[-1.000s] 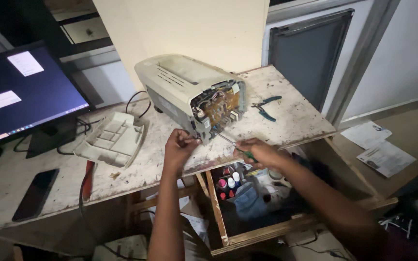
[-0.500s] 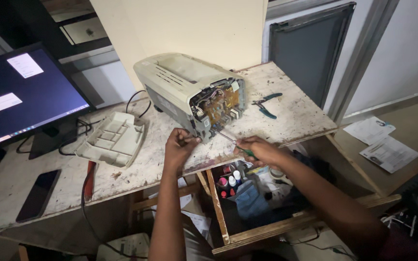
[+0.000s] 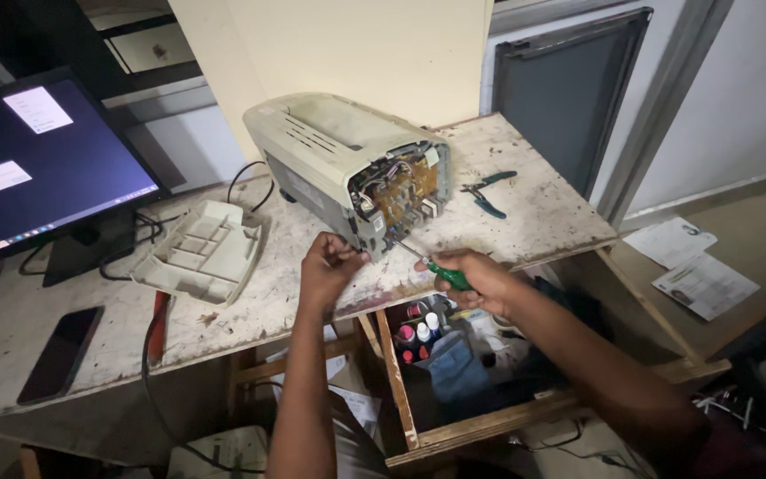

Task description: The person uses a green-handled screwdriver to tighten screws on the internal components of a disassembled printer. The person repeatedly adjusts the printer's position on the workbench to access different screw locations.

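Note:
A beige printer lies on the worn worktable with its side cover off, showing a circuit board and wires. My right hand grips a green-handled screwdriver whose tip points into the lower edge of the open side. My left hand is closed against the printer's lower front corner, fingers pinched there.
A detached beige plastic cover lies left of the printer. Pliers rest at the right. A lit monitor and a dark phone sit at the left. An open drawer with small bottles hangs below the table edge. Papers lie on the floor.
My right hand has moved the screwdriver up and left, bringing its tip to the printer's open side. My left hand stays at the printer's corner.

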